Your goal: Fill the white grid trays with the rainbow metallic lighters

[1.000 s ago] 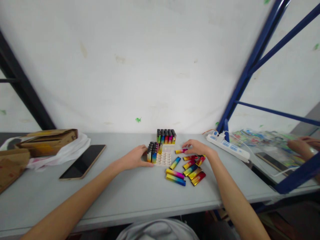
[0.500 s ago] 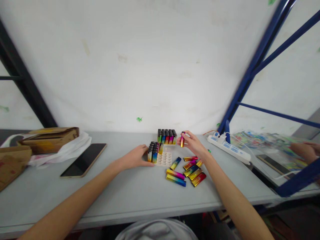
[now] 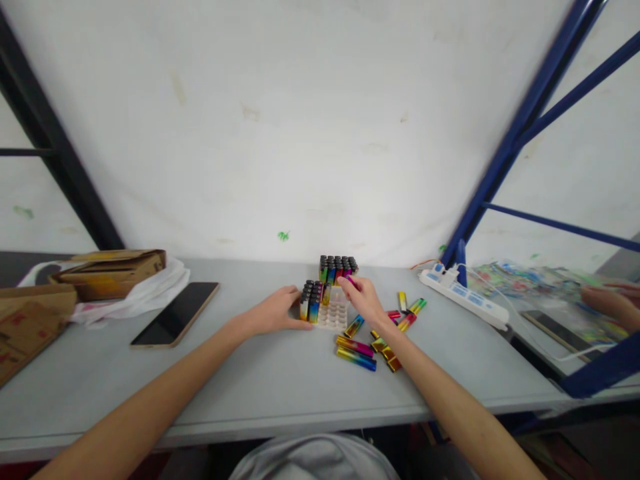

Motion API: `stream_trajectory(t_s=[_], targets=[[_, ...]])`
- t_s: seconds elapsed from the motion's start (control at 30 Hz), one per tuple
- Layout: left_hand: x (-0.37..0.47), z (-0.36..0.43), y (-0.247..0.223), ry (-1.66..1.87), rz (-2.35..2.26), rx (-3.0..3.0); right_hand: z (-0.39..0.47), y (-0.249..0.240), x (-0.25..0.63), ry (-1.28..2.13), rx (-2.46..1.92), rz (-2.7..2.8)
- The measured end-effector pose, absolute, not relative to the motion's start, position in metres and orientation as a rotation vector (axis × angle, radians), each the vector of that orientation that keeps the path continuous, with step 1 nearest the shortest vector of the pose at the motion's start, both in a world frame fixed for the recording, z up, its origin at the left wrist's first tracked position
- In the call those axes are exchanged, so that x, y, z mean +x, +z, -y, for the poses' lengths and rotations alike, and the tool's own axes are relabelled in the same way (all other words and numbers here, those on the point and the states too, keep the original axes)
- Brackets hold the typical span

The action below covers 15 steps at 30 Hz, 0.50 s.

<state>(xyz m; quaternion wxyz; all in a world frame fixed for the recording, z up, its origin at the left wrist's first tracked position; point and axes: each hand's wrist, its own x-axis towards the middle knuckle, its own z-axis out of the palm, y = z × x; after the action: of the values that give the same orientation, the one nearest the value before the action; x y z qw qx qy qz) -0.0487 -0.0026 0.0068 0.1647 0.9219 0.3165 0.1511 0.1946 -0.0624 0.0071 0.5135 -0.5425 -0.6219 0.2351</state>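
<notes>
A pale tray [image 3: 335,316] with round sockets sits mid-table. Upright metallic lighters [image 3: 310,307] with black tops fill its left part. My left hand [image 3: 275,311] curls about the tray's left end, thumb along the front and fingers behind. Over the sockets on the right, my right hand [image 3: 365,299] pinches a pinkish lighter [image 3: 352,283], mostly covered by the fingers. Behind stands a second block of upright lighters [image 3: 330,268]. Several loose lighters [image 3: 356,359] lie in front and to the right, some partly hidden under my right forearm.
A phone [image 3: 177,315] lies at the left, near a cardboard box [image 3: 115,277] and a white plastic bag [image 3: 173,283]. A power strip [image 3: 465,297] lies at the right beside a blue metal frame [image 3: 493,190]. Another person's hand [image 3: 610,303] shows at far right.
My right hand has moved left and slightly down with the lighter, from beside the rear block to over the tray. Loose lighters at the right show more. My left hand stays at the tray.
</notes>
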Motion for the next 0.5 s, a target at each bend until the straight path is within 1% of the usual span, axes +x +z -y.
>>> stream_trajectory(t_s=[0.3, 0.5], targets=[[-0.049, 0.001, 0.005, 0.432, -0.902, 2.64, 0.065, 0.004, 0.193, 0.394, -1.346, 1.527], [-0.05, 0.001, 0.004, 0.459, -0.881, 2.64, 0.073, 0.012, 0.201, 0.368, -1.332, 1.718]])
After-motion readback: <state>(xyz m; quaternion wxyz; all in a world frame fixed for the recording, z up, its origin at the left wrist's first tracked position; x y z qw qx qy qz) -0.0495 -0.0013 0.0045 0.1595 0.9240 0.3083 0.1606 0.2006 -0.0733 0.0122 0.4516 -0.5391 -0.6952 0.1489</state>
